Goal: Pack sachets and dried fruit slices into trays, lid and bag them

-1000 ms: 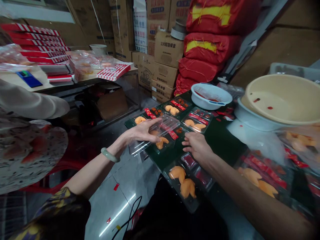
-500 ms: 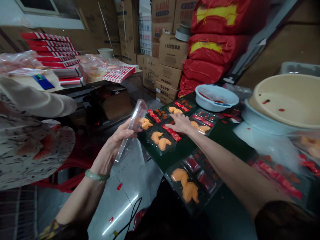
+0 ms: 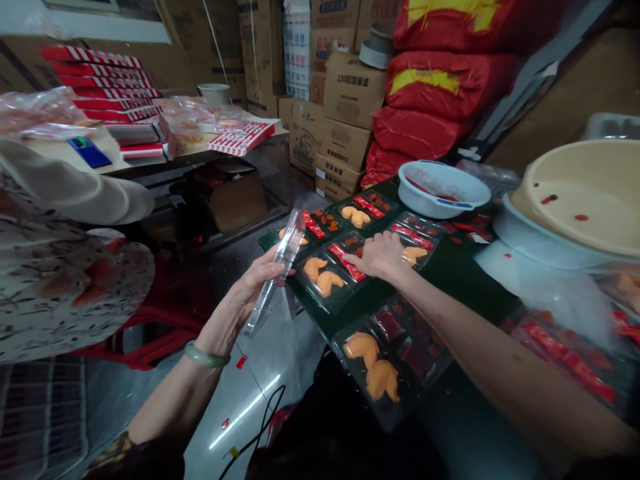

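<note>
In my left hand [image 3: 257,283] is what looks like a small stack of clear plastic lids [image 3: 273,277], held upright by the edge near the table corner. My right hand [image 3: 383,257] rests over a compartment tray, thumb stretched out by a red packet [image 3: 347,261], fingers bent and apart from the thumb; their tips are partly hidden. That tray carries orange curved pieces [image 3: 325,279] on its left side. Nearer me lies another black tray [image 3: 373,367] with orange pieces and dark red sachets [image 3: 387,325]. More filled trays sit behind my hands.
A light-blue basin [image 3: 443,190] stands at the table's back; a cream basin [image 3: 590,193] sits right. Red bags [image 3: 425,127] and cardboard boxes [image 3: 353,90] are stacked behind. At left, a person in a patterned apron [image 3: 70,280] is beside a table with red-striped boxes [image 3: 110,90].
My right hand has drawn right across the tray, its fingers bending more. My left hand has shifted slightly right with the clear lids. The view has also moved a little.
</note>
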Tool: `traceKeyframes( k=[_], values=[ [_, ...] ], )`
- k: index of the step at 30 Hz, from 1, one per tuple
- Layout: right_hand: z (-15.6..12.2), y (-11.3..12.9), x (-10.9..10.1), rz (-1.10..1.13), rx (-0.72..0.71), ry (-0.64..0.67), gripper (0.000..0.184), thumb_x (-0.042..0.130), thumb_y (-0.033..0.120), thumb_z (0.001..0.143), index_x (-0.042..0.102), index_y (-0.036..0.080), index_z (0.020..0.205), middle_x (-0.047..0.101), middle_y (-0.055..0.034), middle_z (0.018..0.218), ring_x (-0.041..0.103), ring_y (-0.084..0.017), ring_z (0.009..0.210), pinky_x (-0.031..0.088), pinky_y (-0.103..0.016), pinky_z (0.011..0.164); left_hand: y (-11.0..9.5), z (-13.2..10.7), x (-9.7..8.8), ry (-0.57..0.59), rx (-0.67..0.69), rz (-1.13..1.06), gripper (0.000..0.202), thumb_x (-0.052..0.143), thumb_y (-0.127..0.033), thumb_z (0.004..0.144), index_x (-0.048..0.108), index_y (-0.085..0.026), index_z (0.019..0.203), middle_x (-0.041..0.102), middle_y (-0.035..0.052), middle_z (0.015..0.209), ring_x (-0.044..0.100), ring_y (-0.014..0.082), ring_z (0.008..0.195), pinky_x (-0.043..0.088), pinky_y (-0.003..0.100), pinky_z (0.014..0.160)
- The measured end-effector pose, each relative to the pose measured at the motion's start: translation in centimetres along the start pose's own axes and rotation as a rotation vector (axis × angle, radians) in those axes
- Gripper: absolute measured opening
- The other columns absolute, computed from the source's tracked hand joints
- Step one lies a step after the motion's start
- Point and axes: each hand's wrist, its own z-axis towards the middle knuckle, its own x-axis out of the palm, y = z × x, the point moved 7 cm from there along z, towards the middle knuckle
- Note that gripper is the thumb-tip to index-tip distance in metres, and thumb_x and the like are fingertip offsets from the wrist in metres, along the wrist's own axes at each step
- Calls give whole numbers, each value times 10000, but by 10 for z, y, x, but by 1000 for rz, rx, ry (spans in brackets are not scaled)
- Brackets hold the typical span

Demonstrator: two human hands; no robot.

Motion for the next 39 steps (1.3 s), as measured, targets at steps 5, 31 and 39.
traceKeyframes(
  k=[5,31,39],
  values=[
    [9,31,6,75,-336,-144,489,302,366,896,347,268,1373,327,-78,1439,339,-342,1219,300,-457,903,-2,5,-1,8,-44,-43,655,653,-344,607,529,-187,1230,615,80,1023,609,191,784,476,229,554],
    [-16,25,13,42,-283,-187,421,315,337,881,528,179,1208,575,-139,1151,411,-346,1142,287,-472,895,-19,-18,-4,-46,2,-67,614,576,-423,637,542,-159,1190,635,91,1006,619,233,844,476,295,647],
    [-31,23,22,81,-205,-303,477,325,308,896,443,66,1290,494,-192,1279,334,-375,1235,242,-501,964,-30,-17,11,4,58,-183,722,587,-451,615,446,-199,1276,608,91,1052,608,259,908,495,337,704]
  ],
)
